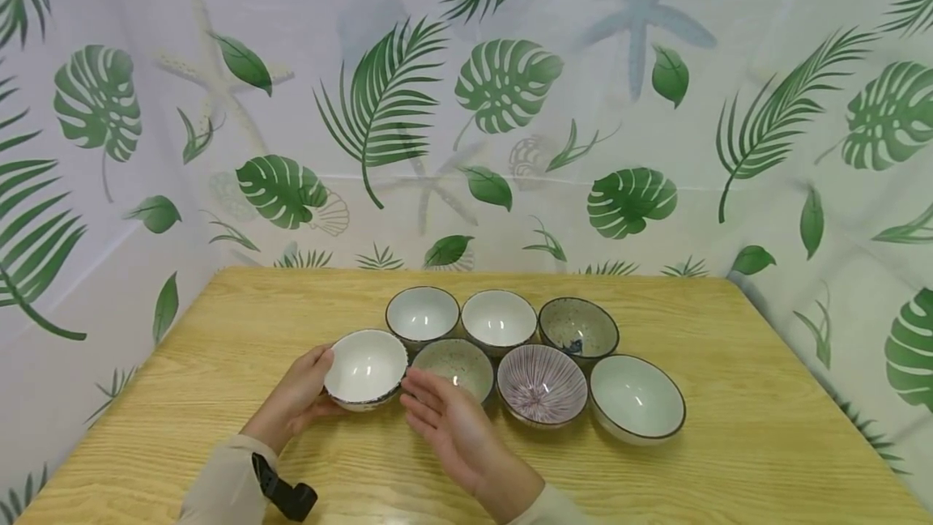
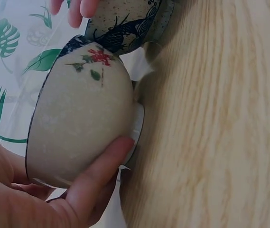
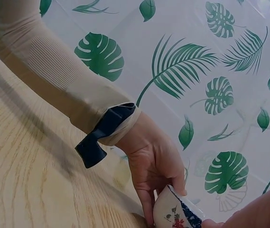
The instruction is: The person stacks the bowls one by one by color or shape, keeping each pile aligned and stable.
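Note:
My left hand (image 1: 295, 395) grips a white bowl (image 1: 364, 371) at its left side, thumb by the rim and fingers low on the outside. In the left wrist view this bowl (image 2: 78, 114) shows a red flower with green leaves on its pale outer wall. My right hand (image 1: 466, 440) is at the bowl's right side with its fingers extended; whether they touch the rim I cannot tell. Partly behind that hand sits a speckled grey-green bowl (image 1: 455, 359). The right wrist view shows the left hand (image 3: 153, 164) on the flowered bowl (image 3: 168, 213).
Two white bowls, one back left (image 1: 423, 314) and one back middle (image 1: 499, 318), stand beside a speckled brown-grey bowl (image 1: 579, 326). In front are a purple-striped bowl (image 1: 543, 387) and a pale green bowl (image 1: 637, 399). A leaf-patterned cloth (image 1: 510, 209) hangs behind the wooden table (image 1: 765, 444).

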Action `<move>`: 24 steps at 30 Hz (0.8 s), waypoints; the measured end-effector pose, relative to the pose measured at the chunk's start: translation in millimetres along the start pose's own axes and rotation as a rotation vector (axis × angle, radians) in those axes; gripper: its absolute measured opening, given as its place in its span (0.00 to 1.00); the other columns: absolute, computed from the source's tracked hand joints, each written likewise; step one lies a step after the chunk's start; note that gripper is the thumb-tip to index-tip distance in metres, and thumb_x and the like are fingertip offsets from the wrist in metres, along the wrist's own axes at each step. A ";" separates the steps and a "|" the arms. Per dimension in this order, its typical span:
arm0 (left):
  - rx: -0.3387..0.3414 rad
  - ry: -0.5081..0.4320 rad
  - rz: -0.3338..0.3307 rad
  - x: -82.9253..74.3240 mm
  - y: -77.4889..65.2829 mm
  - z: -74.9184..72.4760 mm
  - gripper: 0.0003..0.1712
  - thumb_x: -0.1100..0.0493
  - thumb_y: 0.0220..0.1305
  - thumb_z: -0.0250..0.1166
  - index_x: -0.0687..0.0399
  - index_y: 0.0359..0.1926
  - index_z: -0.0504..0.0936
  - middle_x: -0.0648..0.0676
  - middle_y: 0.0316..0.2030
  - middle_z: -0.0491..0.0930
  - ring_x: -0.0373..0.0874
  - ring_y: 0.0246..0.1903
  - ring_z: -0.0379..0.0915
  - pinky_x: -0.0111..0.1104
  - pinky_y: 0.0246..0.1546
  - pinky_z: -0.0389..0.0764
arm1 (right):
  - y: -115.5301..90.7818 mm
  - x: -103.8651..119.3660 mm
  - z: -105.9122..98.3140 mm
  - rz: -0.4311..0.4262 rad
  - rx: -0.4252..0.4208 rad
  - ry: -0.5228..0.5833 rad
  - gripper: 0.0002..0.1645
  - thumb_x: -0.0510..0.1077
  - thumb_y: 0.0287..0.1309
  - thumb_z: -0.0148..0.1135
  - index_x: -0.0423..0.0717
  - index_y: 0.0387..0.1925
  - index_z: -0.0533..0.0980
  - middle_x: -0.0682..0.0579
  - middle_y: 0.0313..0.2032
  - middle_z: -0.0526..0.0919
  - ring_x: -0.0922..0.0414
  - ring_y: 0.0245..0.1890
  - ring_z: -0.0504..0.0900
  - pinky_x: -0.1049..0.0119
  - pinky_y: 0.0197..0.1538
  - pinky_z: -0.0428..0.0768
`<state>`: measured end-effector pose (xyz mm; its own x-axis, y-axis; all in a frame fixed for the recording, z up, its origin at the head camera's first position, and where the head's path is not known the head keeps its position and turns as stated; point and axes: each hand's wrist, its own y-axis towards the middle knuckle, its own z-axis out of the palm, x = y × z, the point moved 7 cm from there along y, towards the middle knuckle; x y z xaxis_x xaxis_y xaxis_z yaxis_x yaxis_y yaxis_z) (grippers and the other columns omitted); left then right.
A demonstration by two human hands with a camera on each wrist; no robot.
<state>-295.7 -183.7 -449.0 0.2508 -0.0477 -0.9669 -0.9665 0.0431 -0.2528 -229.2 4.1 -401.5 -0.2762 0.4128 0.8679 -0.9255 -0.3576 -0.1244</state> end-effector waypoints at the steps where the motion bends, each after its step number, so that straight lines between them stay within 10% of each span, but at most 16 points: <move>1: -0.004 0.001 0.003 0.3 0.3 -0.4 0.28 0.53 0.76 0.34 0.64 0.70 0.50 0.71 0.62 0.54 0.66 0.56 0.59 0.49 0.37 0.78 | 0.1 -0.5 0.9 0.001 0.000 -0.008 0.33 0.47 0.71 0.38 0.23 0.65 0.52 0.29 0.64 0.55 0.39 0.63 0.57 0.53 0.64 0.57; 24: 0.015 -0.040 0.115 -16.6 -10.8 1.9 0.27 0.54 0.77 0.32 0.64 0.69 0.49 0.70 0.61 0.55 0.60 0.53 0.64 0.47 0.39 0.78 | 2.0 -0.3 18.5 -0.075 -0.001 -0.098 0.41 0.47 0.66 0.47 0.26 0.68 0.44 0.33 0.69 0.42 0.41 0.67 0.45 0.55 0.65 0.53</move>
<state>-289.3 -181.4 -430.3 0.1404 -0.0018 -0.9901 -0.9882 0.0611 -0.1402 -226.2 -12.2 -393.1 -0.1795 0.3548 0.9175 -0.9429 -0.3282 -0.0576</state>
